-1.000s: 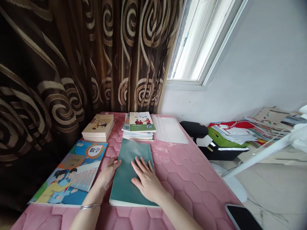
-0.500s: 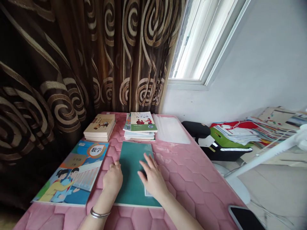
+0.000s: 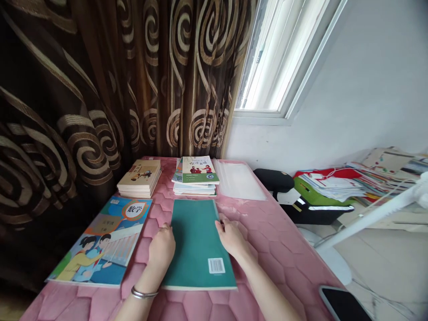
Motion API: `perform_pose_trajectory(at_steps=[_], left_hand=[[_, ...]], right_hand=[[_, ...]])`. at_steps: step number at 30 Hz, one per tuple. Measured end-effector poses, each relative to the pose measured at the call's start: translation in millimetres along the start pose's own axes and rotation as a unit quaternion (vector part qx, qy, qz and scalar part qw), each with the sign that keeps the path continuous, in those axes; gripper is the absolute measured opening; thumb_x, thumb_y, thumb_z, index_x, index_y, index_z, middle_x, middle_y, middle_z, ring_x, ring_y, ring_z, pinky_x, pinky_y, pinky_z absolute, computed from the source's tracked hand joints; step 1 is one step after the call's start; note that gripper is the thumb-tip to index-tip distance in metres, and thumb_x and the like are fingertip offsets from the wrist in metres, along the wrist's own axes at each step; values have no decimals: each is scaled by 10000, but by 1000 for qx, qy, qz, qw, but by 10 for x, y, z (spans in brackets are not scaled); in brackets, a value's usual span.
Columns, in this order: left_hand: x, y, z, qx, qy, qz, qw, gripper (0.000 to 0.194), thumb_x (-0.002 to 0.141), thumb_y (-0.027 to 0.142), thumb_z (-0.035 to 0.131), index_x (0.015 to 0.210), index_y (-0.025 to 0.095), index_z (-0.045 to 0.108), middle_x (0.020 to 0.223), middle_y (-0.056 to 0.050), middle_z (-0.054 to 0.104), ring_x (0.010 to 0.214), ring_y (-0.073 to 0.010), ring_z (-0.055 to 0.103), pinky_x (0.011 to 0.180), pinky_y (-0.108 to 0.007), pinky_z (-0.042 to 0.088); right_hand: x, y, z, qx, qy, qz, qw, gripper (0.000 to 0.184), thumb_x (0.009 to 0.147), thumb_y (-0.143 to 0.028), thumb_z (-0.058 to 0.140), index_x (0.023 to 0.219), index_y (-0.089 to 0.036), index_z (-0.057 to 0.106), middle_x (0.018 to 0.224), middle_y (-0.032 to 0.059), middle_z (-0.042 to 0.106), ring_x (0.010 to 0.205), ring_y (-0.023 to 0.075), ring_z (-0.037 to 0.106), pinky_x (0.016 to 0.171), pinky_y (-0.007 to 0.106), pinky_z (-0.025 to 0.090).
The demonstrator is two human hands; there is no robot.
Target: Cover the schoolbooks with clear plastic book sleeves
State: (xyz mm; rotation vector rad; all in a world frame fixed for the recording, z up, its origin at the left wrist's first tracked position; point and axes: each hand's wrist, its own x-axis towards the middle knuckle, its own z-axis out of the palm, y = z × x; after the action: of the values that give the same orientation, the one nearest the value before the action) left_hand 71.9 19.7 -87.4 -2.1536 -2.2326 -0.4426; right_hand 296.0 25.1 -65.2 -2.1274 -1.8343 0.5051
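A green book [image 3: 197,240] lies flat on the pink quilted tabletop, its barcode label [image 3: 216,265] near the lower right corner. My left hand [image 3: 162,246], with a silver bangle on its wrist, is closed on the book's left edge. At the opposite edge, my right hand [image 3: 233,238] grips the book between thumb and fingers; some of its fingertips are hidden. To the left of my left hand lies a blue mathematics textbook [image 3: 103,243] with two cartoon children on the cover.
At the back stand a stack of tan books [image 3: 138,176] and a stack of white and green booklets [image 3: 195,176]. Clear plastic sleeves [image 3: 239,180] lie beside them. A phone [image 3: 344,303] rests near the right edge. A white lamp [image 3: 371,223] and piled papers [image 3: 334,185] are beyond the table.
My right hand has moved off the cover to the right edge, uncovering the barcode. The green book has shifted slightly right, and my left hand has moved with it.
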Motion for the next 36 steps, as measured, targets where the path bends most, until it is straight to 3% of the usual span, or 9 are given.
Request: perform_pose_trajectory(at_steps=[5, 8, 10, 13, 18, 21, 24, 31, 36], left_hand=[[-81, 312, -66, 21, -59, -3, 998, 309, 977, 196, 286, 1005, 104, 579, 794, -152, 717, 716, -258, 719, 483, -264, 469], [-92, 359, -85, 13, -62, -11, 998, 275, 980, 224, 313, 988, 120, 568, 797, -130, 724, 730, -248, 721, 482, -252, 461], [-91, 346, -78, 3, -57, -16, 998, 254, 978, 227, 330, 997, 121, 560, 799, -121, 725, 732, -236, 722, 476, -239, 453], [-97, 321, -43, 10, -39, -8, 999, 262, 977, 220, 330, 1032, 112, 562, 793, -126, 723, 715, -229, 722, 466, -227, 447], [-112, 331, -6, 37, -22, 19, 999, 325, 973, 203, 303, 943, 107, 611, 737, -151, 705, 660, -258, 715, 456, -246, 460], [-112, 340, -13, 35, -23, 27, 999, 345, 965, 189, 291, 931, 93, 620, 722, -163, 698, 654, -270, 713, 455, -263, 474], [-112, 333, -11, 25, -27, 30, 999, 358, 962, 168, 276, 942, 81, 623, 733, -171, 701, 661, -277, 715, 467, -283, 495], [-116, 320, 14, 5, -42, 28, 999, 305, 927, 99, 343, 1064, 61, 613, 796, -178, 707, 706, -265, 719, 512, -285, 521], [-125, 316, 16, -4, -34, 33, 999, 302, 907, 58, 334, 1018, 69, 615, 752, -164, 697, 681, -249, 713, 499, -260, 493]], right_hand=[[-80, 194, -145, -87, -7, 41, 995, 425, 982, -324, 274, 1198, -89, 554, 1092, 194, 674, 919, 268, 678, 755, 355, 497], [-139, 193, -142, -153, 50, 2, 987, 440, 969, -328, 295, 1199, -74, 571, 1205, 226, 609, 1057, 306, 615, 809, 384, 494], [-157, 167, -90, -168, 76, -73, 980, 499, 966, -368, 312, 1292, -59, 530, 1375, 221, 493, 1258, 327, 471, 972, 420, 425], [-161, 130, 29, -145, 21, -150, 978, 651, 970, -492, 257, 1452, -65, 349, 1548, 166, 251, 1428, 314, 210, 1140, 479, 223], [-46, 44, 155, -138, -19, -153, 978, 807, 942, -601, 228, 1477, 3, 227, 1553, 209, 84, 1447, 331, 36, 1166, 533, 56], [136, -94, 190, -138, -30, -173, 975, 844, 939, -608, 235, 1466, 51, 205, 1541, 235, 72, 1446, 319, 36, 1177, 493, 73], [289, -281, 243, -129, -44, -245, 960, 769, 965, -540, 243, 1468, 41, 208, 1547, 218, 80, 1451, 279, 58, 1185, 451, 92], [289, -478, 351, -78, -95, -459, 880, 551, 1007, -413, 214, 1479, -138, 285, 1558, 59, 229, 1451, 130, 115, 1198, 374, 82], [631, -571, 348, -93, -96, -433, 892, 626, 987, -489, 268, 1484, -107, 262, 1556, 90, 237, 1448, 163, 154, 1194, 378, 92]])
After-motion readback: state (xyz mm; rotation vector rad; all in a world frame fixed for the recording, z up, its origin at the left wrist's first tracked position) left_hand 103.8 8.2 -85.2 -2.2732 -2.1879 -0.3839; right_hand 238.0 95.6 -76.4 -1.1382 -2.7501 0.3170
